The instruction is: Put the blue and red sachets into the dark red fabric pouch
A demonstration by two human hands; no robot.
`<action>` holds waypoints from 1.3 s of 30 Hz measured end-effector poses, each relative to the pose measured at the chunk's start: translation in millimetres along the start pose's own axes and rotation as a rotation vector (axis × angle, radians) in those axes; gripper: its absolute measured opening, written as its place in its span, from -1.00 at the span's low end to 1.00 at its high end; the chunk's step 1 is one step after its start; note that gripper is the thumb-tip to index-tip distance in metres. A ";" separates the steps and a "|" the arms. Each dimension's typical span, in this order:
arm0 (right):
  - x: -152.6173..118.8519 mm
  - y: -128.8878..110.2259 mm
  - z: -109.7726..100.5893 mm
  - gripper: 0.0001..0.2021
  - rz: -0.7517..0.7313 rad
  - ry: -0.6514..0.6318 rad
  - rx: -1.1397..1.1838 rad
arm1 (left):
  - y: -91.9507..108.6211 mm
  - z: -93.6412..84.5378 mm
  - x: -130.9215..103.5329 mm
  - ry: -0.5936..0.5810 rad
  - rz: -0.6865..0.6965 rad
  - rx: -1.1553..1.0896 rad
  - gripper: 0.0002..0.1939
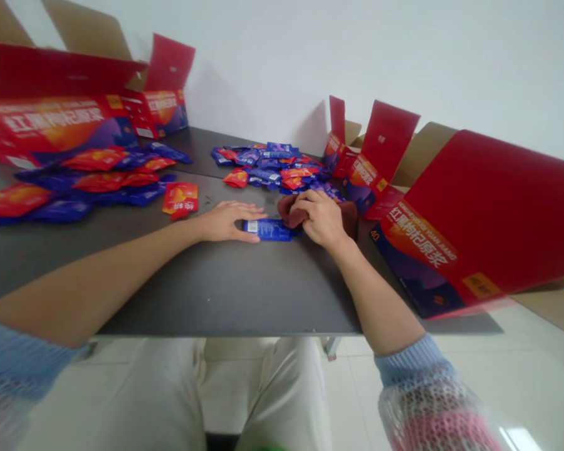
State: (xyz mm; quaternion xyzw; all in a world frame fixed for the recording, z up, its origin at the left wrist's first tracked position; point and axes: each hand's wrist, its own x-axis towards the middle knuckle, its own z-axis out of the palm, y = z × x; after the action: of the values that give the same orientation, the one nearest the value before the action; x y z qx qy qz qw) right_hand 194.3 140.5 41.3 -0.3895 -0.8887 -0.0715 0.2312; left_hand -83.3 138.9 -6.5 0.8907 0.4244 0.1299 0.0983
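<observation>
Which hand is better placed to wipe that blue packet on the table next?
Probably the right hand: it grips the reddish cloth at the blue packet's right end. The left hand lies flat, fingers on the packet's left end, pinning it.

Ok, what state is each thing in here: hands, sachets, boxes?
Left hand: flat, fingers on the blue foil sachet.
Right hand: closed on a dark red cloth.
Blue foil sachet: lying flat, sealed.
Large red cardboard box: open, tipped on its side.
Loose red and blue sachets: piled.
</observation>
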 end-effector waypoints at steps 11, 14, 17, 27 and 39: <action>14.4 -33.4 26.1 -0.75 -0.283 -0.166 0.022 | 3.0 1.2 2.5 0.032 -0.057 0.041 -0.12; 19.5 -26.3 25.6 -0.73 -0.188 -0.224 -0.112 | 0.8 1.2 1.0 -0.005 -0.053 0.048 -0.13; 19.3 -11.5 22.2 -0.73 -0.028 -0.269 -0.208 | -2.6 -0.9 -0.2 -0.049 -0.041 0.047 -0.11; -2.0 29.4 12.7 -0.79 0.107 -0.050 -0.076 | -0.1 -1.8 -1.8 -0.062 -0.019 0.024 -0.10; 4.9 -13.2 18.2 -0.48 -0.282 -0.166 0.364 | 7.6 -3.1 -2.0 -0.001 -0.013 0.036 -0.24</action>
State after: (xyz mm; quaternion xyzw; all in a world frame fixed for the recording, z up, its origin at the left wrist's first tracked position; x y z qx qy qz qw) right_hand 175.4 140.2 28.2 -0.2181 -0.9484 0.0905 0.2115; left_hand -79.9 132.9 -1.7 0.8895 0.4325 0.1212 0.0833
